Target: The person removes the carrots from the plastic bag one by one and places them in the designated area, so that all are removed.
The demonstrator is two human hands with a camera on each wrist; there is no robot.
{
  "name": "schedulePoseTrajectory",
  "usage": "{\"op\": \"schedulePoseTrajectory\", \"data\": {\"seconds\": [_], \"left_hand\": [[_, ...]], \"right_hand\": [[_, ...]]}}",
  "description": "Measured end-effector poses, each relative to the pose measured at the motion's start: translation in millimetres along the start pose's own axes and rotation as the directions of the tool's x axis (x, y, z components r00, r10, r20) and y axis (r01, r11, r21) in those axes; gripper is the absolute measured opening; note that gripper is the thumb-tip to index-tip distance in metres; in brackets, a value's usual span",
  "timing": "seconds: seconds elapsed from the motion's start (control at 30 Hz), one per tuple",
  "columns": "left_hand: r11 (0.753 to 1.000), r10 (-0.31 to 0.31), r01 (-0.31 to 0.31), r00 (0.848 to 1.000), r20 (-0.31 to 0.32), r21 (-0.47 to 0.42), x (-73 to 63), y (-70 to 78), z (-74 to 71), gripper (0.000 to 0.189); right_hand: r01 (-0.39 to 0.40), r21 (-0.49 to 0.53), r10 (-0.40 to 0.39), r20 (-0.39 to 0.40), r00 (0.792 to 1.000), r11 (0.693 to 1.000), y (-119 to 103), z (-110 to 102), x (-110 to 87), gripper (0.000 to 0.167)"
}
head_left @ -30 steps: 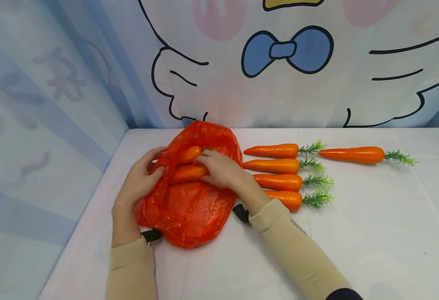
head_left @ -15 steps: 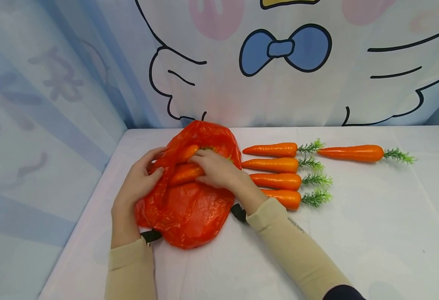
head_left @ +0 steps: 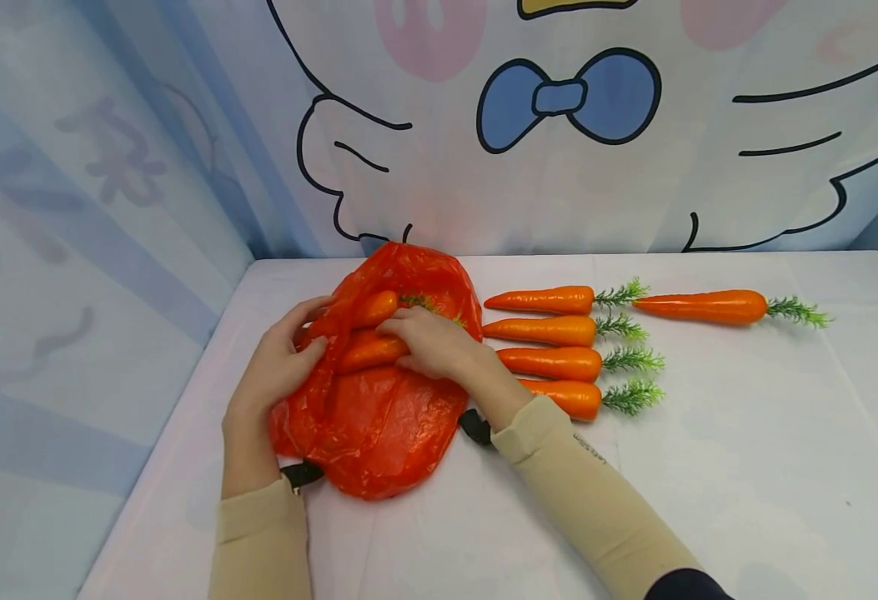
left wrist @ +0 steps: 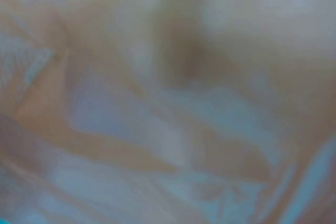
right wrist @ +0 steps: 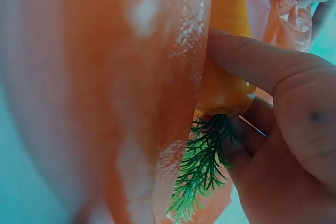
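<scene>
A thin red plastic bag (head_left: 401, 425) lies on the table, its mouth facing right. At its left side my left hand (head_left: 277, 367) grips the film between thumb and fingers. My right hand (head_left: 442, 346) reaches into the mouth and holds an orange carrot (head_left: 367, 352) near its thick end. Thumb and fingers bracket that carrot in the right wrist view, its green leafy top (right wrist: 202, 161) hanging beside the palm. Just behind lies another carrot (head_left: 378, 308) in the bag, its tip under the film. The left wrist view is filled by blurred film.
Right of the bag, several carrots (head_left: 551, 331) lie in a stack of rows, tips to the left. One more carrot (head_left: 701, 307) lies farther right. Dark straps (head_left: 476, 427) sit at both wrists. A printed curtain (head_left: 559, 192) stands along the table's back edge.
The right hand has shifted slightly inside the bag mouth, and more of the rear carrot's green top shows. The left hand stays in place. The head view has shifted slightly.
</scene>
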State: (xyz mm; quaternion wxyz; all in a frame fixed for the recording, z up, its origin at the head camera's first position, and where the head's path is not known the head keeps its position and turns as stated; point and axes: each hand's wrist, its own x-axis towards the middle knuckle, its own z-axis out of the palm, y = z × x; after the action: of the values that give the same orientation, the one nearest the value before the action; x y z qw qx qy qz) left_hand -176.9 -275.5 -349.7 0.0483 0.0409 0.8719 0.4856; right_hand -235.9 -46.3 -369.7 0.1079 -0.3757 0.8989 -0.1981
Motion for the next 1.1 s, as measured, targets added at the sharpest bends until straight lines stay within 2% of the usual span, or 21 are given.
{"op": "schedulePoseTrajectory", "data": {"seconds": [0.17,0.4,0.67,1.1], "left_hand": [[1.0,-0.006,0.006,1.0,-0.001,-0.011,-0.2,-0.5,-0.2,0.053],[1.0,0.025,-0.025,1.0,-0.003,-0.012,-0.6,-0.3,-1.9,0.053],[1.0,0.006,-0.006,1.0,-0.011,0.0,-2.5,-1.5,-2.8,0.053],[1.0,0.016,-0.016,1.0,-0.017,0.027,-0.2,-2.4,-2.1,0.053]], "right_hand": [[0.004,0.005,-0.004,-0.004,1.0,1.0,0.0,-1.7,-1.6,0.048],[-0.004,0.039,0.005,-0.028,1.0,0.999,3.8,-6.3,-5.7,0.047],[0.017,0.042,-0.015,-0.05,0.999,0.999,5.1,-11.2,-11.2,0.045],[-0.013,0.054,0.018,-0.083,0.996,0.998,5.8,-21.7,-33.1,0.046]]}}
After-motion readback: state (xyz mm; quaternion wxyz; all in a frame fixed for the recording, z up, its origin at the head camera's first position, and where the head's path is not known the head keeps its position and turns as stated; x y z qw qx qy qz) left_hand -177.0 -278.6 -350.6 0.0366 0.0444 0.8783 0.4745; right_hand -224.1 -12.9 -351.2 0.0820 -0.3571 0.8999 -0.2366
